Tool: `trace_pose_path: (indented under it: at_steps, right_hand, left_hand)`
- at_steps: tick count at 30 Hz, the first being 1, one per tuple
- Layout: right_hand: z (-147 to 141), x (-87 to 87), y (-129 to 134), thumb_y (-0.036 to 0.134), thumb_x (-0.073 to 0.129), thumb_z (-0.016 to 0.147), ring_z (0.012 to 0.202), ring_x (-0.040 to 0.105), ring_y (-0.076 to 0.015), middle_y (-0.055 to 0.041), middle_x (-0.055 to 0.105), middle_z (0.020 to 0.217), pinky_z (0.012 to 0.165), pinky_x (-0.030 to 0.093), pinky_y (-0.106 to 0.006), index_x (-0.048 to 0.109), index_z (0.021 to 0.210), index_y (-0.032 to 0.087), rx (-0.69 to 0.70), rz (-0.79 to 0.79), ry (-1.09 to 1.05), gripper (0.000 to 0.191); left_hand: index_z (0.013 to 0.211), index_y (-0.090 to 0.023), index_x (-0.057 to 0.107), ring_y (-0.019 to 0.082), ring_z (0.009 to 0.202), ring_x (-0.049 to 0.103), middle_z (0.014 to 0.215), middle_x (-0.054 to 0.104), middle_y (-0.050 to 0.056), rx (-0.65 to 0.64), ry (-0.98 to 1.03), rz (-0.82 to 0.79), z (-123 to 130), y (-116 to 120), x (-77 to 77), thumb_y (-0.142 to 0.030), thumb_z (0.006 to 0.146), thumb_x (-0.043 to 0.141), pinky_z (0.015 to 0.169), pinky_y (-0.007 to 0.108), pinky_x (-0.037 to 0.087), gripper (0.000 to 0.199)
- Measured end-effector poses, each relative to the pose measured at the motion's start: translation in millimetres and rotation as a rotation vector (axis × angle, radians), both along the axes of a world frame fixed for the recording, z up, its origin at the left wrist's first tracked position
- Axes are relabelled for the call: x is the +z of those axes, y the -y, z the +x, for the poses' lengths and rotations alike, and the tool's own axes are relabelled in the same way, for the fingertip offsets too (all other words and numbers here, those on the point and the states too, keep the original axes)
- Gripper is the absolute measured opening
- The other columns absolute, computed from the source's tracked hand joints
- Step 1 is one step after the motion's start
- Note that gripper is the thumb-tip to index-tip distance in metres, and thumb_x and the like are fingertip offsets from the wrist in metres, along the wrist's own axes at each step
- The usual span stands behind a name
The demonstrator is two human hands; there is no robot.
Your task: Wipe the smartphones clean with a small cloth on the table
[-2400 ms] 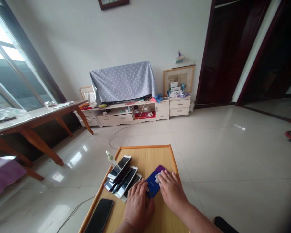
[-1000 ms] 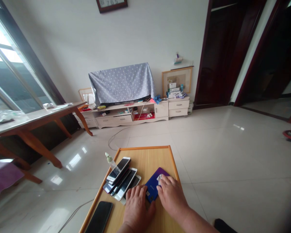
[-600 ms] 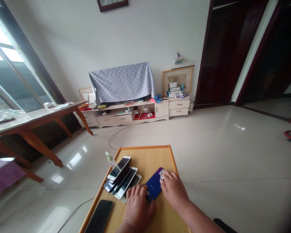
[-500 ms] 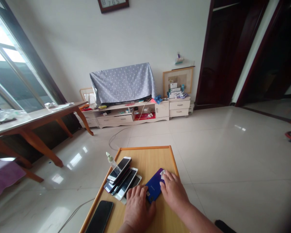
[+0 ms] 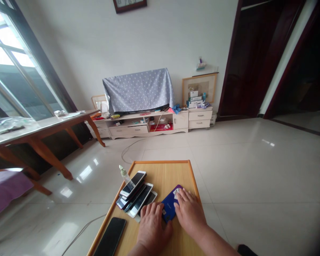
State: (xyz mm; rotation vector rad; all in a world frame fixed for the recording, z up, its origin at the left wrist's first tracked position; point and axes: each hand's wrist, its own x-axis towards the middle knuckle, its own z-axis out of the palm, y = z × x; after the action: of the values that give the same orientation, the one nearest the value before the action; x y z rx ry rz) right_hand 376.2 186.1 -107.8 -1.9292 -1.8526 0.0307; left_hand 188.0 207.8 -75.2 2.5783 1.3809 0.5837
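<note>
A blue-purple phone (image 5: pixel 169 204) lies back up on a small wooden table (image 5: pixel 162 167). My left hand (image 5: pixel 152 225) grips its lower left end between thumb and fingers. My right hand (image 5: pixel 190 212) presses a small white wipe (image 5: pixel 176 193) on the phone's upper right part, its fingers bent over it. Left of my left hand is an untidy pile of phones (image 5: pixel 138 201), with a white-framed one (image 5: pixel 133 184) on top. A clear bottle with a pale green tip (image 5: pixel 124 173) stands behind the pile. One black phone (image 5: pixel 110 236) lies alone at the near left.
A wooden table (image 5: pixel 48 126) with a plastic bag (image 5: pixel 12 124) stands on the left by the window. Against the wall is a white cabinet (image 5: pixel 128 131) with a cloth-covered object (image 5: pixel 140 90) on it. A cable (image 5: pixel 82 233) lies on the floor.
The view has shifted slightly, so the scene sits a little further right. My right hand and the wipe have moved slightly on the phone; my left hand still holds its lower end.
</note>
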Motion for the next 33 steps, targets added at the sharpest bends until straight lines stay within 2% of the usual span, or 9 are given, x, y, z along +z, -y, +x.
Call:
trace_pose_path:
  at_steps: [4,8,11,16,18,23,26,30,33]
  right_hand:
    - [-10.9,3.7,5.4,0.033,0.044,0.102,0.142,0.046,-0.0268,-0.008,0.055,0.151,0.124,0.025,-0.049,0.059,0.143,0.022,0.114,-0.002,-0.037,0.045]
    - [8.1,6.0,-8.7,0.036,0.041,0.103,0.144,0.044,-0.0293,-0.0114,0.054,0.151,0.123,0.021,-0.057,0.058,0.143,0.02,0.017,-0.053,-0.007,0.046]
    - [8.7,5.9,-12.0,0.036,0.041,0.103,0.145,0.042,-0.0305,-0.014,0.053,0.151,0.123,0.02,-0.057,0.057,0.143,0.017,-0.024,-0.068,0.006,0.048]
    - [-21.0,7.7,5.0,0.034,0.044,0.103,0.146,0.041,-0.027,-0.0092,0.051,0.153,0.126,0.016,-0.05,0.055,0.147,0.021,0.163,-0.042,-0.022,0.047]
    - [-20.1,10.6,4.9,0.034,0.043,0.103,0.144,0.043,-0.0262,-0.0078,0.053,0.152,0.126,0.012,-0.052,0.055,0.146,0.023,0.197,-0.048,-0.038,0.045]
    - [12.2,15.2,-17.0,0.032,0.039,0.103,0.143,0.045,-0.0287,-0.0107,0.055,0.15,0.124,0.008,-0.06,0.058,0.142,0.021,-0.006,-0.085,-0.028,0.044]
    - [10.6,13.6,-19.5,0.031,0.04,0.103,0.144,0.043,-0.0306,-0.0137,0.052,0.152,0.124,0.009,-0.06,0.057,0.143,0.016,-0.046,-0.089,-0.014,0.046]
    - [-17.0,11.0,-5.8,0.034,0.041,0.104,0.147,0.039,-0.0272,-0.0107,0.049,0.155,0.126,0.011,-0.052,0.054,0.146,0.019,0.147,-0.073,-0.047,0.047]
    - [-21.1,13.0,-3.6,0.033,0.038,0.105,0.145,0.042,-0.024,-0.0073,0.052,0.153,0.126,0.009,-0.05,0.056,0.145,0.024,0.237,-0.066,-0.076,0.044]
  left_hand:
    - [0.117,-0.026,0.063,0.029,0.116,0.059,0.121,0.068,0.008,-0.003,-0.004,0.001,-0.2,-0.5,0.8,-0.032,0.08,0.064,0.106,0.049,0.038,0.038]
    - [0.119,-0.026,0.063,0.03,0.119,0.058,0.123,0.067,0.007,0.0,-0.012,-0.01,0.0,-0.3,2.3,-0.029,0.075,0.066,0.107,0.051,0.036,0.044]
    - [0.119,-0.027,0.063,0.029,0.118,0.057,0.123,0.067,0.007,0.005,0.003,-0.019,0.5,0.4,3.5,-0.028,0.075,0.066,0.108,0.051,0.036,0.044]
    - [0.116,-0.027,0.063,0.028,0.116,0.058,0.121,0.067,0.007,-0.008,0.006,-0.022,1.1,0.5,3.8,-0.03,0.085,0.06,0.106,0.049,0.037,0.032]
    - [0.117,-0.027,0.063,0.028,0.116,0.058,0.121,0.067,0.007,-0.014,0.001,-0.023,1.0,0.4,3.6,-0.031,0.084,0.061,0.106,0.049,0.037,0.034]
    - [0.119,-0.027,0.062,0.03,0.119,0.057,0.124,0.066,0.007,0.005,-0.01,-0.026,0.8,0.7,2.6,-0.029,0.076,0.066,0.108,0.051,0.035,0.044]
    - [0.119,-0.026,0.062,0.029,0.119,0.056,0.124,0.066,0.007,0.006,-0.006,-0.028,1.9,0.6,3.5,-0.029,0.075,0.067,0.108,0.05,0.034,0.044]
    - [0.118,-0.027,0.063,0.027,0.117,0.057,0.122,0.067,0.006,0.001,-0.005,-0.045,3.9,0.5,6.6,-0.032,0.082,0.063,0.107,0.047,0.035,0.036]
    - [0.12,-0.028,0.063,0.027,0.118,0.058,0.123,0.067,0.006,-0.005,-0.019,-0.057,4.1,0.4,7.7,-0.033,0.084,0.061,0.106,0.047,0.036,0.036]
